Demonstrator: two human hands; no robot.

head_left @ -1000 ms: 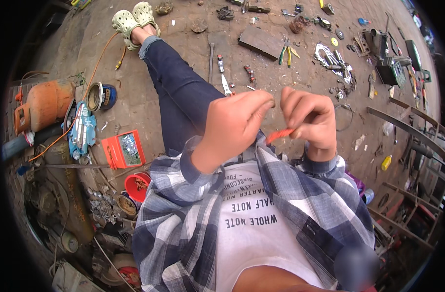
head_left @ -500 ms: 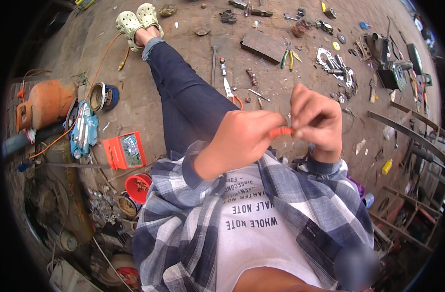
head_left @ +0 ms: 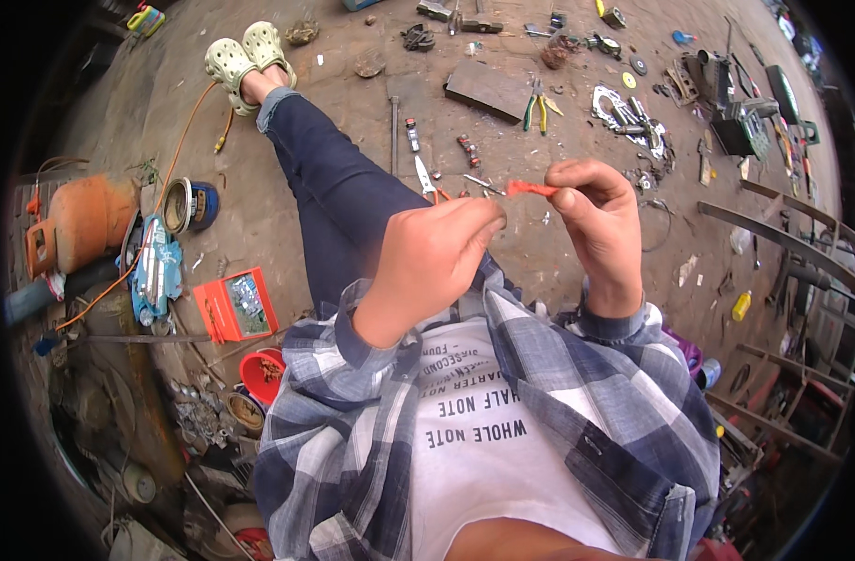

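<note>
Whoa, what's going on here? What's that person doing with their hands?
The person's right hand is pinching a small red piece between thumb and fingers, above the ground. The left hand is close by but not touching it; its fingertips are drawn together, and I can't tell whether they hold anything. Pliers and an orange tank are among the things lying around.

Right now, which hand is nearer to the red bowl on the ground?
Left. The left hand is ahead and to the right of the red bowl; the right hand, pinching a red strip, is farther off rightward.
</note>
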